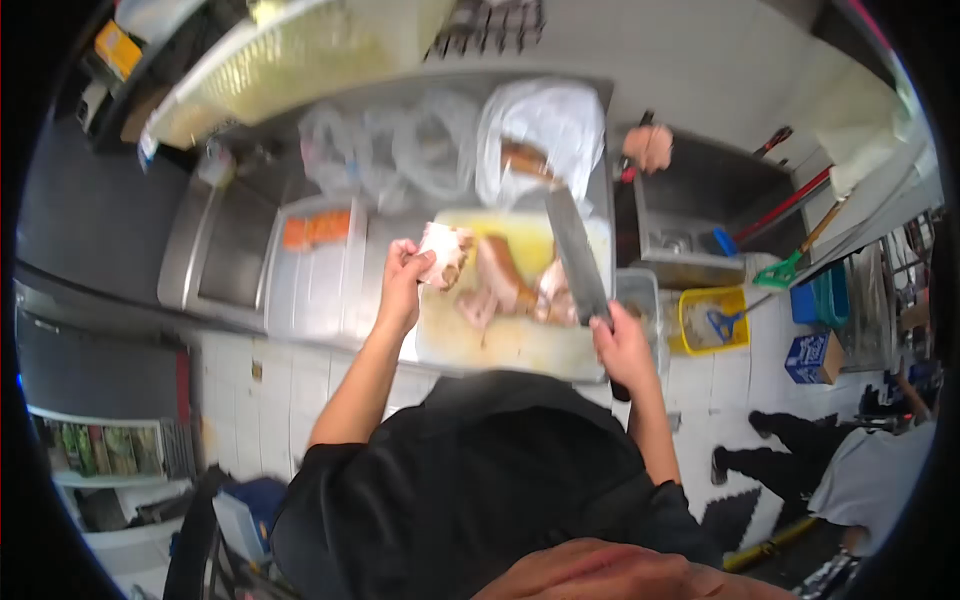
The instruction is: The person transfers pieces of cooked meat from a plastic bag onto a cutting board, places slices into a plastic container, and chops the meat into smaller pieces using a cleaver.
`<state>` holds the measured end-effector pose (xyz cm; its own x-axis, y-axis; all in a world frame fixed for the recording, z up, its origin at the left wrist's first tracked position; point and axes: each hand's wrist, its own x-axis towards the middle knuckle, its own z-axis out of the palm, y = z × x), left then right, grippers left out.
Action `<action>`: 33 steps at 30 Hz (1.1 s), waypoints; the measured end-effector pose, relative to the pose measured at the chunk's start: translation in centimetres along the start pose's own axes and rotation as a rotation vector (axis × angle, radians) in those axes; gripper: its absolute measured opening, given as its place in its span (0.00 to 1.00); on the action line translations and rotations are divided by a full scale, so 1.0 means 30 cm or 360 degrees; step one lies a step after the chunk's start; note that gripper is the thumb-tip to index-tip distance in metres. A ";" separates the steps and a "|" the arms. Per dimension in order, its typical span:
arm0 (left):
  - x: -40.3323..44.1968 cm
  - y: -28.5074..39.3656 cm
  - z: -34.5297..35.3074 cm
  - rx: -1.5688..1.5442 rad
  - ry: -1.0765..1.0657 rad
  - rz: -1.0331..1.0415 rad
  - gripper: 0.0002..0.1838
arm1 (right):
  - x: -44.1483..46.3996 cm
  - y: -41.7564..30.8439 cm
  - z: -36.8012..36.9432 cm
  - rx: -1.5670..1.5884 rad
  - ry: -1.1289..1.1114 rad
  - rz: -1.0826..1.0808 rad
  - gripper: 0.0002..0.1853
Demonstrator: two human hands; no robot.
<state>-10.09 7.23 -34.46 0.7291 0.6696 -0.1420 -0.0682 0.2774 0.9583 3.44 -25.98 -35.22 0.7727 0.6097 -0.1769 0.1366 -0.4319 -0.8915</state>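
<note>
My left hand [403, 272] grips a pale piece of meat [443, 254] over the left part of a yellowish cutting board [515, 345]. In my right hand [624, 350] is a large cleaver [578, 252], its broad blade pointing up and slightly left above the board's right side. Between the two hands, a browned piece of meat [499, 270] lies on the board with a smaller pale piece [478, 306] beside it. Another pale chunk [556, 295] is near the cleaver, partly hidden by the blade.
Orange pieces [318, 230] lie in a clear tray [305, 285] on the left. Behind the board are plastic bags [435, 140] and a white bag [570, 110] holding brown meat. Sinks [235, 245] flank the counter. A yellow bin [712, 300] and a person [870, 475] are at the right.
</note>
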 end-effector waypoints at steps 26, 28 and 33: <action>-0.171 -0.413 -0.152 0.1404 0.0286 0.0576 0.12 | -0.025 -0.238 0.498 -0.1047 -0.0698 -0.0140 0.14; -0.174 -0.427 -0.155 0.1381 0.0337 0.0590 0.13 | -0.039 -0.251 0.476 -0.1087 -0.0782 -0.0079 0.13; -0.164 -0.439 -0.174 0.1372 0.0275 0.0600 0.13 | -0.020 -0.307 0.471 -0.1187 -0.0930 0.0052 0.10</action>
<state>-16.34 3.89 -47.68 0.6463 0.7228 0.2448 0.2974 -0.5340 0.7914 -7.04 -12.99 -32.79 0.3780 0.7386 -0.5583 0.6375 -0.6449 -0.4216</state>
